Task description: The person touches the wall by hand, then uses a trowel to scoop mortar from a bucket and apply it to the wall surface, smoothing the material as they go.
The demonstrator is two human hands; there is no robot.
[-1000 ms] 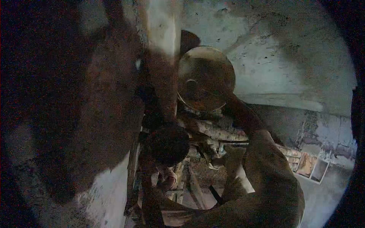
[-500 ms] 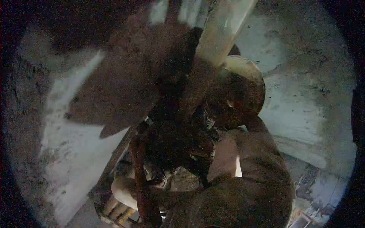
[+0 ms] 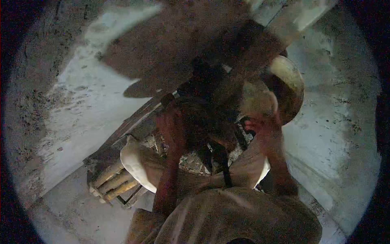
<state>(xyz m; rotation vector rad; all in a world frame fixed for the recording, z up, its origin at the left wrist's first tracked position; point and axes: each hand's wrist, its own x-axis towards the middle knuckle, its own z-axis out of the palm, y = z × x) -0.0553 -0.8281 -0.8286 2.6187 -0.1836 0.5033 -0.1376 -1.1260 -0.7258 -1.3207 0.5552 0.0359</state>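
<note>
The scene is dim and blurred. My left hand (image 3: 170,124) is at the left side of a dark mass (image 3: 203,110) in the middle; its fingers are lost in shadow. My right hand (image 3: 264,124) lies to the right of that mass, fingers curled, against a pale blurred lump (image 3: 260,99) whose nature I cannot make out. Just behind this hand is a round, light-rimmed bowl (image 3: 298,89). My clothed legs (image 3: 142,164) are spread around the work spot, with broken, light-coloured bits (image 3: 195,162) between them.
A long pale beam (image 3: 313,16) slants in at the upper right. Several wooden bars (image 3: 118,183) lie at the lower left beside a dark plank edge (image 3: 118,142). Pale, stained surfaces (image 3: 89,97) flank the spot, and a large shadow falls across the top.
The view has shifted. My right hand has come away from the bowl toward the middle, the pale lump now beside it. My left hand appears higher and further right.
</note>
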